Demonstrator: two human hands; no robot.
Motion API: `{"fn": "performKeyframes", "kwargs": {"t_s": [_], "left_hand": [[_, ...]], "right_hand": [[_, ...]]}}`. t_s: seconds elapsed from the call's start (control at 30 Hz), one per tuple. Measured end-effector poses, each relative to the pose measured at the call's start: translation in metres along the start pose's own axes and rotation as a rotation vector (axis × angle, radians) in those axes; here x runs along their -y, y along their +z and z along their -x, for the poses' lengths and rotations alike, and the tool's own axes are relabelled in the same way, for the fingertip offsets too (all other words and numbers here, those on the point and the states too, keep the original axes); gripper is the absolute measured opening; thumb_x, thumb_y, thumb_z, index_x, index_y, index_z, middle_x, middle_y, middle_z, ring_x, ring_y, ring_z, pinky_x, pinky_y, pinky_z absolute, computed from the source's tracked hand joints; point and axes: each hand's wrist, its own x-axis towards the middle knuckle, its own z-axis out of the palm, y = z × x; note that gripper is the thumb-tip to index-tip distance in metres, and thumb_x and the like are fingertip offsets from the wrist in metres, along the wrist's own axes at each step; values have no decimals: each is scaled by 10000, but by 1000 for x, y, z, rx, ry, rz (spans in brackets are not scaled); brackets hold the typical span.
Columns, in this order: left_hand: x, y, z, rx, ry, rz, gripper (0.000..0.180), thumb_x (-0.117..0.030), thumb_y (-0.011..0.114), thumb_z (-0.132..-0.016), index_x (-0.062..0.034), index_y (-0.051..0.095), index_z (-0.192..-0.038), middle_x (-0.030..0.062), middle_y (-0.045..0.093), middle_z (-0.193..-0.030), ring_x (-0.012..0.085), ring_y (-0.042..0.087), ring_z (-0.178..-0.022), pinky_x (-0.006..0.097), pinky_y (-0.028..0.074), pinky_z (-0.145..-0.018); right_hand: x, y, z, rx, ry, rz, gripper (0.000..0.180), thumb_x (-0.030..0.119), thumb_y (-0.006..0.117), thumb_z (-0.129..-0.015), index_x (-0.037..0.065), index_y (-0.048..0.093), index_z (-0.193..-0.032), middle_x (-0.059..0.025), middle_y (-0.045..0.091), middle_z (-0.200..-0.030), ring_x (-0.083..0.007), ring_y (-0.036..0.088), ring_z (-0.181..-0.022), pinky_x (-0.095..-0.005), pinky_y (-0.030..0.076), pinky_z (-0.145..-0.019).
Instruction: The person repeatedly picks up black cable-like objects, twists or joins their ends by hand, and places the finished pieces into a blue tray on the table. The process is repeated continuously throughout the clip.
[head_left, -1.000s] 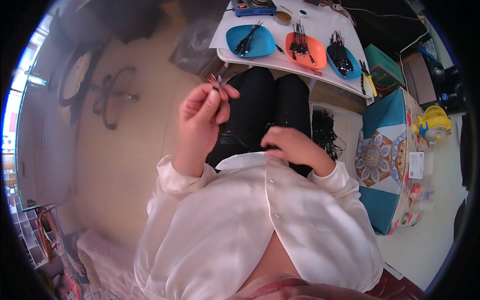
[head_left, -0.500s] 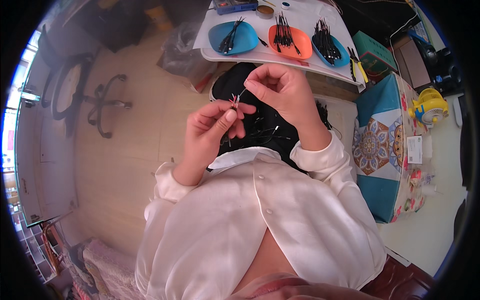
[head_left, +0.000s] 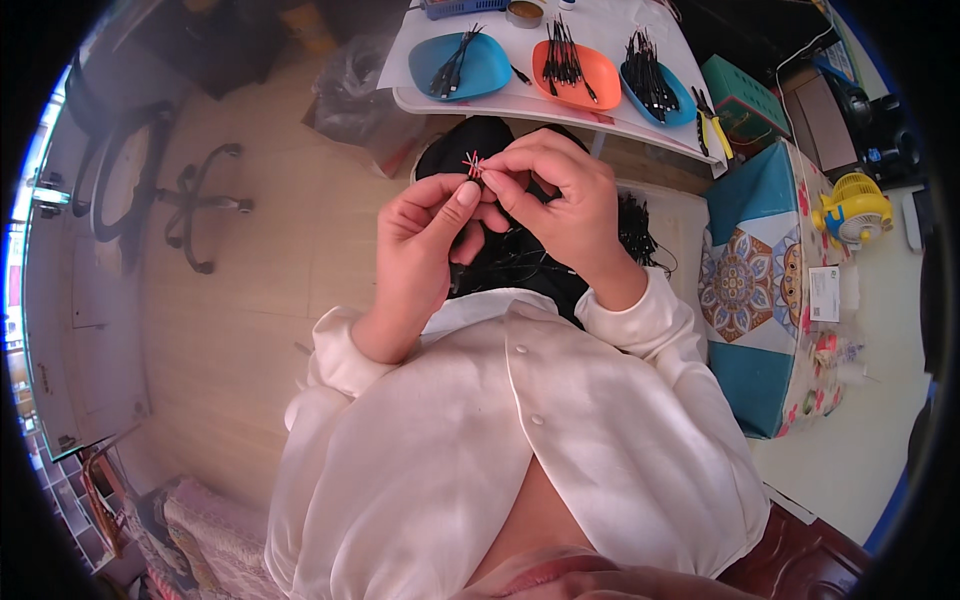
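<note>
My left hand (head_left: 428, 225) is closed, thumb against fingers, around a small bunch of cable ends. Thin red and pale wires (head_left: 473, 162) fan out above its fingertips. Beside them my right hand (head_left: 565, 200) pinches at the wires, its thumb and forefinger almost touching the left hand's fingertips. Exactly which strand it grips is too small to make out. Below both hands, black cables (head_left: 525, 268) lie across the dark cloth on my lap, partly hidden by the fingers.
Ahead on a white table (head_left: 480, 116) stand a blue tray (head_left: 492, 72), an orange tray (head_left: 604, 80) and another blue tray (head_left: 684, 104), all holding black cables. Yellow-handled pliers (head_left: 721, 138) lie at its right edge. A yellow fan (head_left: 856, 208) stands at right; an office chair (head_left: 195, 200) at left.
My right hand has come down and left, bringing its fingertips to the wires in my left hand. The thin strand it held up apart no longer shows. My left hand stays nearly in place.
</note>
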Motion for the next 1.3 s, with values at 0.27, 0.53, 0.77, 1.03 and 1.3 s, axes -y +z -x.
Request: {"fn": "performKeyframes", "kwargs": {"t_s": [0.27, 0.53, 0.77, 1.03, 1.3], "left_hand": [[4, 1, 4, -26, 194, 52, 158, -73, 563, -955, 34, 643, -1039, 80, 652, -768, 40, 412, -539, 181, 282, -465], [5, 6, 8, -46, 217, -173, 166, -60, 581, -947, 43, 648, -1059, 73, 666, -787, 24, 423, -577, 168, 316, -498], [5, 5, 8, -74, 160, -106, 166, -68, 576, -949, 37, 661, -1046, 77, 667, -784, 28, 405, -554, 173, 300, -476], [5, -1, 4, 61, -5, 51, 168, -75, 555, -951, 42, 660, -1010, 115, 659, -790, 64, 419, -539, 192, 297, -471], [0, -7, 6, 149, -107, 58, 172, -62, 544, -947, 73, 652, -949, 122, 634, -746, 91, 461, -562, 200, 312, -485]], "right_hand": [[-10, 18, 22, -37, 547, -743, 75, 39, 636, -896, -4, 608, -951, -28, 638, -857, -57, 581, -722, -191, 470, -640], [5, 2, 10, -25, 306, -368, 82, 43, 705, -838, 13, 649, -890, -21, 632, -847, -43, 582, -721, -193, 468, -601], [5, 7, 12, -102, 229, -221, 72, 44, 715, -827, 13, 676, -879, -30, 638, -812, -42, 557, -629, -183, 421, -538], [-4, 2, 18, -19, 628, -847, 106, 86, 649, -903, -6, 608, -937, -30, 641, -844, -63, 588, -725, -202, 484, -658], [1, -5, 15, 70, 551, -772, 105, 106, 623, -912, 12, 587, -941, -21, 601, -868, -63, 578, -753, -190, 472, -666]]}}
